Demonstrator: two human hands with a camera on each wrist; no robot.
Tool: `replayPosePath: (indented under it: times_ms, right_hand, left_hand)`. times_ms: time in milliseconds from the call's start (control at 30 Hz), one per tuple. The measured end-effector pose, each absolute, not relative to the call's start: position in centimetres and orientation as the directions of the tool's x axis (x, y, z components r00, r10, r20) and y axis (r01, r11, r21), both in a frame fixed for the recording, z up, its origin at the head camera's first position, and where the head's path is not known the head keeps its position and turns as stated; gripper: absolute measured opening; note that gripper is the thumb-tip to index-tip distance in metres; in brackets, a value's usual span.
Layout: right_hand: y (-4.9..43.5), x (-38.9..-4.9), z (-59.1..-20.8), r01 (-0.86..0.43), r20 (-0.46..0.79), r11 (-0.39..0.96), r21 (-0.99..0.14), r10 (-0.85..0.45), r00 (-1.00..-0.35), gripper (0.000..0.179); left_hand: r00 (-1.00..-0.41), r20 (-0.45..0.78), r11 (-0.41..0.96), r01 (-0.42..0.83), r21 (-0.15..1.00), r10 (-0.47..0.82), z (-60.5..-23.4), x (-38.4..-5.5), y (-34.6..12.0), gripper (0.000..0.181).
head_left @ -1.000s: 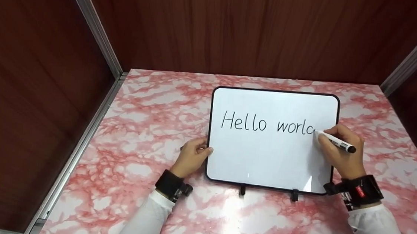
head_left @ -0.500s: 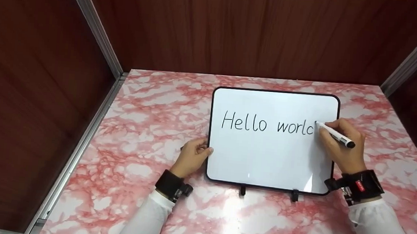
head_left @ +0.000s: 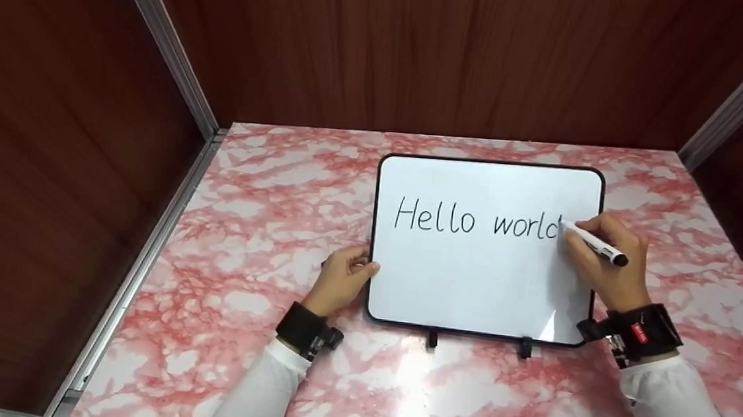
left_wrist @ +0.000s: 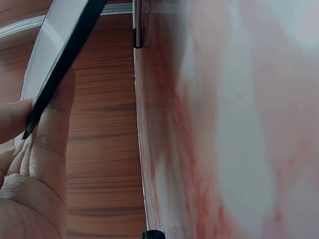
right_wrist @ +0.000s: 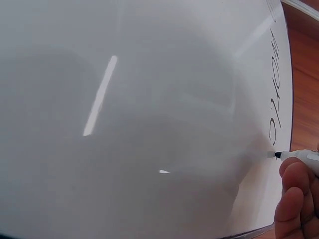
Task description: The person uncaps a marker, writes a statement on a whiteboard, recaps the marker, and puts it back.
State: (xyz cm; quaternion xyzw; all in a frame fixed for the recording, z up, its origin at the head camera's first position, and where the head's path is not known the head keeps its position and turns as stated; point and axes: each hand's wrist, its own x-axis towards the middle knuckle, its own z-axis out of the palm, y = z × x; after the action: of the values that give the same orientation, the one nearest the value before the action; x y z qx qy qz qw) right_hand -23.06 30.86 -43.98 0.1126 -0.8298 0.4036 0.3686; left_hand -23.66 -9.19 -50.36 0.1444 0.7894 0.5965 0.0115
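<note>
A whiteboard (head_left: 472, 283) with a black frame stands propped on the table, bearing the handwritten words "Hello world" in black. My left hand (head_left: 338, 279) holds its left edge, the thumb on the front face and the fingers behind, as the left wrist view shows at the frame (left_wrist: 62, 67). Between thumb and fingers, my right hand (head_left: 615, 274) grips a white marker (head_left: 597, 244) with a black end. In the right wrist view the dark tip of the marker (right_wrist: 304, 156) is at the board surface, beside the last letter. Fingers partly hide the board's right edge.
Two small black feet (head_left: 433, 338) stick out beneath the board. Below lies a red-and-white marbled table (head_left: 264, 226). Dark wood panels (head_left: 423, 53) with metal corner rails rise behind and at both sides. A small dark tip (head_left: 324, 265) of something unclear shows left of the left hand.
My right hand moved the marker tip up to the top of the last letter, then slightly down, adding a stroke that turns "c" toward "d". The left hand has stayed in place.
</note>
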Motion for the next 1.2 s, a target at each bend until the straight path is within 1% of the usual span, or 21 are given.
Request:
replayPosePath:
  times_ms: [67,233,533,733,833,967,1000,1067,1200]
  right_hand:
    - [30.3,-22.5,-43.3,-0.491,0.700,0.640,-0.591,0.104,-0.706,0.009]
    - [29.3,-21.4,-42.3,-0.508,0.705,0.625,-0.593,0.097,-0.702,0.009]
    - [31.1,-22.6,-45.0,-0.513,0.712,0.626,-0.587,0.098,-0.695,0.011]
    - [31.2,-22.5,-45.5,-0.501,0.707,0.637,-0.586,0.101,-0.700,0.012]
    - [30.6,-21.9,-44.9,-0.509,0.716,0.641,-0.575,0.092,-0.692,0.013]
    - [30.5,-21.8,-44.9,-0.513,0.720,0.640,-0.572,0.091,-0.688,0.014]
    - [30.6,-21.8,-45.0,-0.512,0.719,0.640,-0.572,0.091,-0.689,0.014]
    - [31.2,-22.2,-45.7,-0.512,0.719,0.641,-0.572,0.092,-0.689,0.014]
    - [31.4,-22.3,-45.8,-0.511,0.716,0.641,-0.572,0.087,-0.692,0.014]
  left_hand:
    - [-0.957,0.164,0.250,0.224,0.942,0.238,-51.4,-24.2,-9.3,0.035]
    - [-0.954,0.185,0.242,0.241,0.940,0.235,-51.9,-24.5,-9.4,0.035]
    - [-0.953,0.177,0.233,0.235,0.944,0.247,-51.9,-24.5,-9.4,0.034]
    - [-0.958,0.156,0.248,0.216,0.945,0.239,-51.9,-24.4,-9.3,0.034]
    - [-0.957,0.154,0.247,0.215,0.945,0.245,-50.3,-23.5,-9.2,0.034]
    - [-0.953,0.167,0.246,0.230,0.942,0.252,-48.1,-22.4,-9.1,0.032]
    - [-0.952,0.169,0.242,0.232,0.942,0.253,-48.1,-22.4,-9.1,0.032]
    - [-0.953,0.162,0.243,0.226,0.943,0.256,-48.6,-22.7,-9.1,0.031]
    - [-0.954,0.160,0.237,0.221,0.946,0.252,-50.5,-23.8,-9.3,0.033]
